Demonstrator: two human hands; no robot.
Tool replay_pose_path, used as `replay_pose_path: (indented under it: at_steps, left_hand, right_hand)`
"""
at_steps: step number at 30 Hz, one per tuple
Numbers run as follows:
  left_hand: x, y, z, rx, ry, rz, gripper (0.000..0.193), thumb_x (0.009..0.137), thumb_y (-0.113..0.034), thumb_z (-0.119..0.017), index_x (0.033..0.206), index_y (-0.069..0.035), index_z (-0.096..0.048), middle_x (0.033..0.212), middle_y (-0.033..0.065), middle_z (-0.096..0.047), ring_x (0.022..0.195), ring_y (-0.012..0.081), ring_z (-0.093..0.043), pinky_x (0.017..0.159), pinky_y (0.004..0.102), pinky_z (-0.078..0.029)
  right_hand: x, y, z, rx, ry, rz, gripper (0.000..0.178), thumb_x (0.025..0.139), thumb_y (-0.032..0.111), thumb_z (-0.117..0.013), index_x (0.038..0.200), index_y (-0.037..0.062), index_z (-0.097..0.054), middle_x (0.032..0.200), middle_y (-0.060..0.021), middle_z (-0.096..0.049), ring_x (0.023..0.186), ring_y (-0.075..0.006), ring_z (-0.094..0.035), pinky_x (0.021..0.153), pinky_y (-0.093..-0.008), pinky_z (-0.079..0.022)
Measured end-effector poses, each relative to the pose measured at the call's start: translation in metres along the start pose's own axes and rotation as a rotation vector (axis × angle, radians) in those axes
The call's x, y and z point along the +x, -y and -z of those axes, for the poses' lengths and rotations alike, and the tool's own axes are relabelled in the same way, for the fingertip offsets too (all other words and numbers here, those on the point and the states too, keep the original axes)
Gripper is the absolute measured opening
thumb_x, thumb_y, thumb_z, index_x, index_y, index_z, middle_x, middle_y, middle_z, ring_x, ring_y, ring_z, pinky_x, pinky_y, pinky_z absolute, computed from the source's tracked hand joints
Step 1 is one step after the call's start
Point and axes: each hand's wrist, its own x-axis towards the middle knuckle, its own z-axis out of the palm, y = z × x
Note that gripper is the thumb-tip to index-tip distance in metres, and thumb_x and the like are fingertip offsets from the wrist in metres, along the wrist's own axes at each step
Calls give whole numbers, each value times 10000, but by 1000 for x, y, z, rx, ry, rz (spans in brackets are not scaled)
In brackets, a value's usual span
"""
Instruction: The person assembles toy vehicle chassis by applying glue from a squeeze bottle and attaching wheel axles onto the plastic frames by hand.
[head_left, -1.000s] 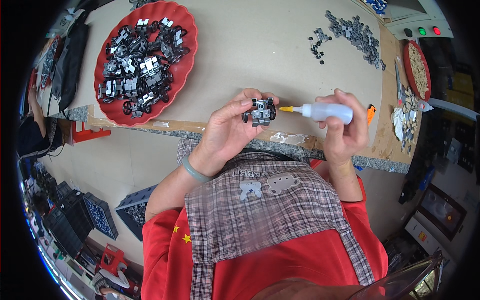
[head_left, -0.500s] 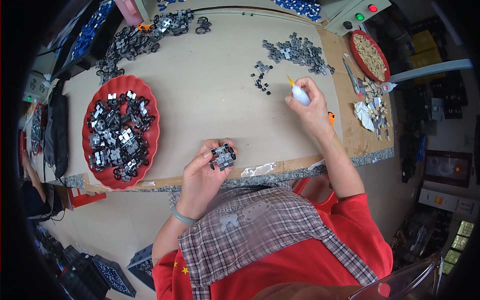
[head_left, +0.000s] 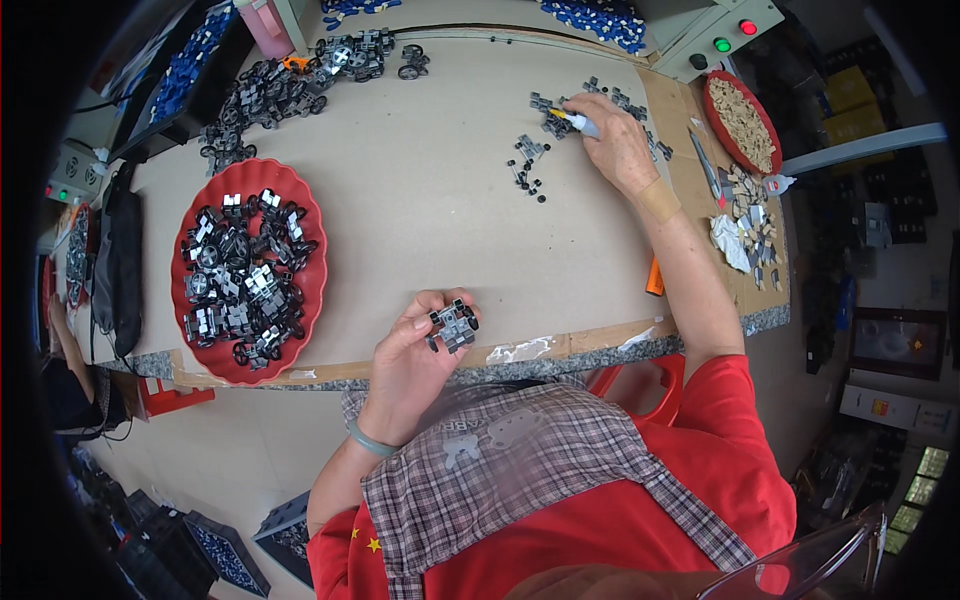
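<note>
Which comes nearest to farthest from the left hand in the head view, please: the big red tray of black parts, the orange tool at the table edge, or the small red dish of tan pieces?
From the left hand:
1. Big red tray, to its left.
2. Orange tool, to its right.
3. Small red dish, far right corner.

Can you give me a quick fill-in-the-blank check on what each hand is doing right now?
1. The left hand holds a small grey ____ near the table edge.
2. The right hand holds a white tube over the pile of ____ parts.
3. The big tray of assemblies is ____ in colour.

Missing words: assembly; grey; red
</note>
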Motion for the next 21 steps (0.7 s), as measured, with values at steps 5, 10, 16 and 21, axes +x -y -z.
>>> replay_pose_path:
  at_steps: [5, 10, 16, 21]
  left_hand:
    - [-1, 1, 0, 28, -18, 0, 177, 817, -184, -625, 945, -78, -561, 1130, 144, -541, 1041, 234, -555, 864, 300, -467]
    - [-1, 1, 4, -15, -15, 5, 200, 824, -158, -625, 976, -50, -552, 1127, 158, -537, 1105, 303, -510, 843, 358, -526]
    - [1, 2, 3, -8, -16, 4, 197, 828, -153, -622, 979, -48, -550, 1120, 165, -538, 1101, 302, -515, 845, 349, -520]
    - [0, 2, 3, -2, -19, 3, 202, 827, -150, -624, 984, -48, -551, 1124, 170, -538, 1102, 302, -514, 846, 344, -517]
  right_hand:
    - [-7, 1, 11, -102, 149, 82, 308, 748, -18, -616, 1038, 74, -657, 1077, -79, -617, 915, -332, -632, 821, -411, -526]
    - [-30, 16, 25, -93, 196, -38, 202, 768, 75, -669, 967, 46, -672, 974, -96, -632, 859, -317, -639, 777, -403, -526]
    - [-39, 13, 24, 184, 141, -327, 168, 786, 168, -726, 874, 35, -675, 748, -48, -633, 633, -171, -598, 573, -297, -499]
    - [-39, 1, 36, 496, 129, -667, 150, 793, 145, -720, 907, 55, -684, 720, -9, -627, 592, -95, -563, 543, -241, -476]
